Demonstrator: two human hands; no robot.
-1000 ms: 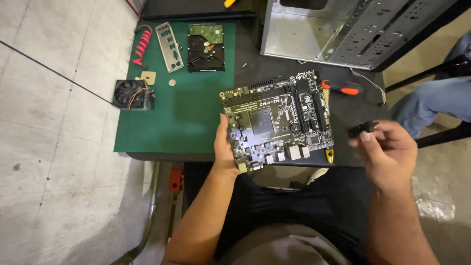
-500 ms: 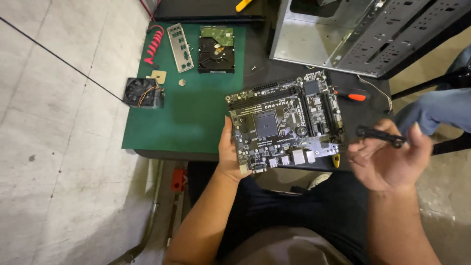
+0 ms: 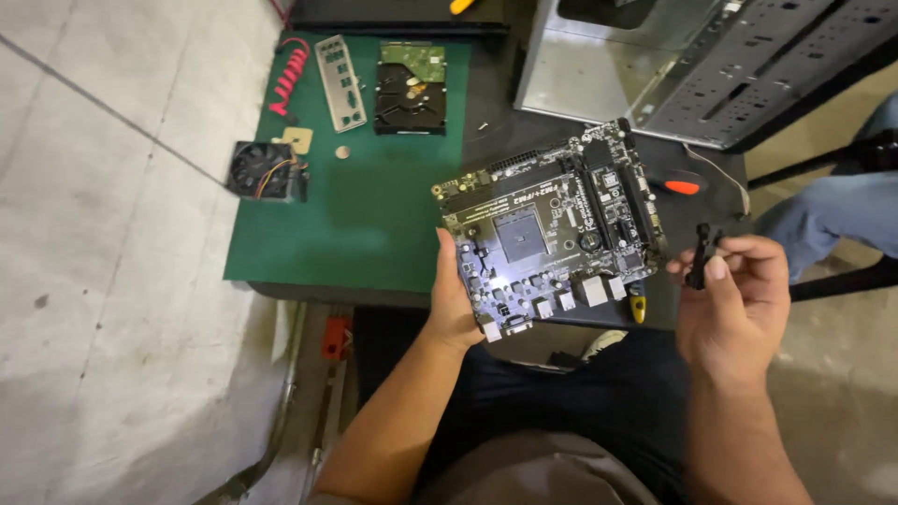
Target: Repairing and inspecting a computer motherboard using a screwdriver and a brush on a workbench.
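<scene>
L hand (image 3: pixel 456 304) grips the motherboard (image 3: pixel 550 229) by its near-left edge, thumb on top, fingers under; board is held tilted above the near edge of the table (image 3: pixel 486 122), partly over the green mat (image 3: pixel 355 215). Its port blocks face the person, socket square near the middle. R hand (image 3: pixel 739 299) is closed around a small black plastic bracket (image 3: pixel 700 257), pinched between thumb and fingertips, just right of the board, not touching it.

On the mat's far-left corner: red cable (image 3: pixel 288 75), silver I/O shield (image 3: pixel 340 82), hard drive (image 3: pixel 410 87) w/ green circuit side partly showing. A small fan (image 3: pixel 265 170) sits at the mat's left edge, w/ a beige square piece (image 3: pixel 297 140) and a coin-like disc (image 3: pixel 342 151) near it. Open metal PC case (image 3: pixel 692 56) lies at the table's far-right corner. A screwdriver w/ orange-red handle (image 3: pixel 681 185) lies behind the board near the right edge. Another person's leg in blue jeans (image 3: pixel 832 210) is off to the right.
</scene>
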